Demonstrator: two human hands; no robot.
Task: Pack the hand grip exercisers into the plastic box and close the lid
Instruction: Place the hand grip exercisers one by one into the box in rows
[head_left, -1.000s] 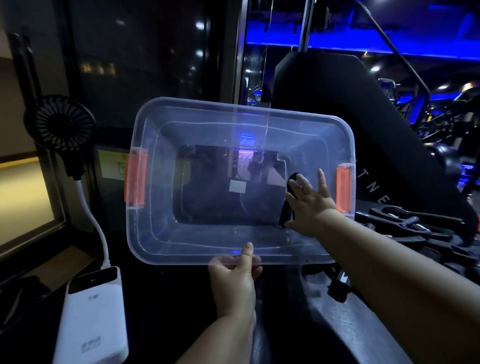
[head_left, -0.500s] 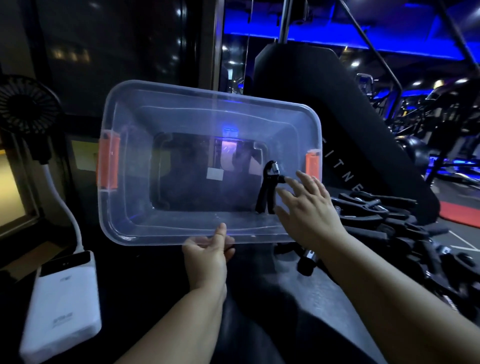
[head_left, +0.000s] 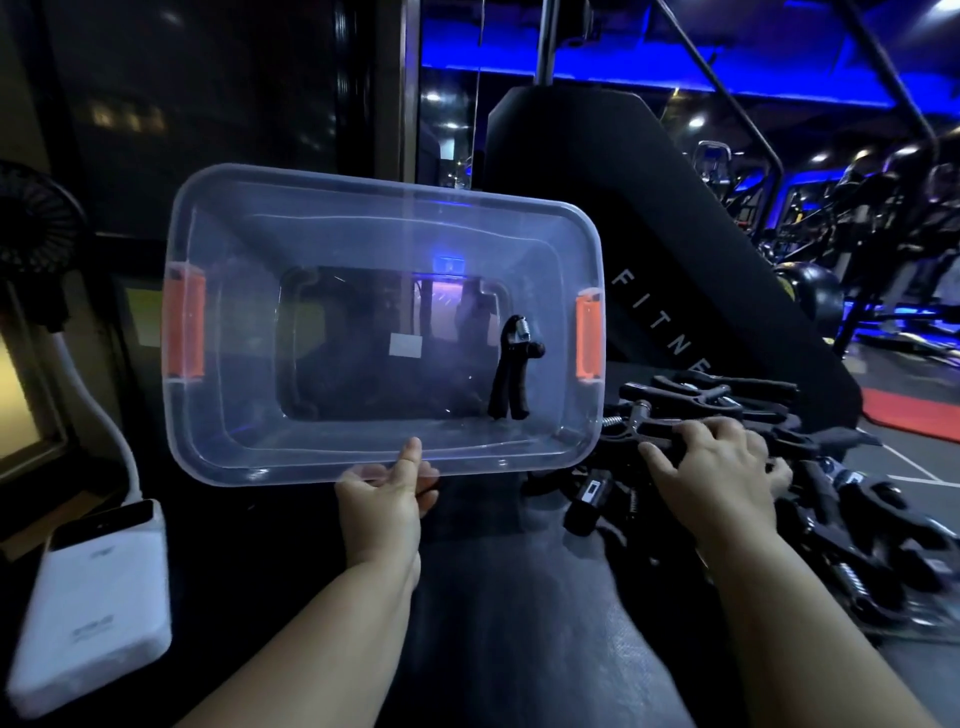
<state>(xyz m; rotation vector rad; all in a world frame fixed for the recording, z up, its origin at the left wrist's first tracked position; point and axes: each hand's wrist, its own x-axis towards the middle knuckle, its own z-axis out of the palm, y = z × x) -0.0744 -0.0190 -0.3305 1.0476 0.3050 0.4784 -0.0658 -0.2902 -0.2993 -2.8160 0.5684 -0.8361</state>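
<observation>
A clear plastic box (head_left: 234, 415) with orange latches (head_left: 184, 327) is tipped up, its opening facing me. My left hand (head_left: 384, 499) pinches the box's near rim, thumb on the inside. One black hand grip exerciser (head_left: 511, 369) stands inside, by the right wall. A pile of black hand grip exercisers (head_left: 857, 519) lies on the dark surface to the right of the box. My right hand (head_left: 711, 467) is on top of that pile, its fingers curled over the handle of one exerciser (head_left: 660, 428). I see no lid.
A white power bank (head_left: 93, 597) lies at the near left, its cable running up to a small black fan (head_left: 36, 228). A large black padded gym machine (head_left: 597, 171) rises behind the box. Further gym equipment stands at the far right.
My right hand has let go of the exerciser inside the box, drawn out, and moved right onto the pile. The box stays held by my left hand.
</observation>
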